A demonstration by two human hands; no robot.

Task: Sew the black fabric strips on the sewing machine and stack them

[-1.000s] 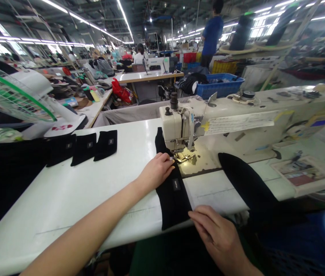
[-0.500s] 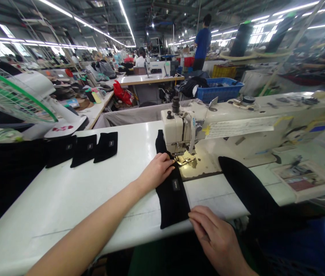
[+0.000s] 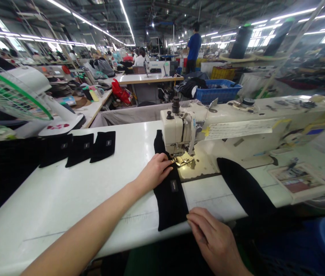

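Observation:
A long black fabric piece (image 3: 170,207) with a small dark label (image 3: 174,186) lies along the front of the sewing machine (image 3: 179,126), its right edge by the lit needle plate (image 3: 183,161). My left hand (image 3: 159,169) rests on this fabric just left of the presser foot, fingers bent and pinched together on the cloth. At the table's front edge, my right hand (image 3: 212,237) grips the fabric's near right corner between thumb and fingers. The part of the cloth under my left fingers is hidden.
Several labelled black pieces (image 3: 103,147) overlap at the table's left, beside a white fan (image 3: 36,92). A curved black piece (image 3: 244,188) hangs over the front edge at right. A blue basket (image 3: 218,91) stands behind the machine; people sit and stand farther back.
The view has shifted slightly. Both hands keep their places on the black fabric, and the fabric shows no clear movement against the machine. The person in blue farther back has turned.

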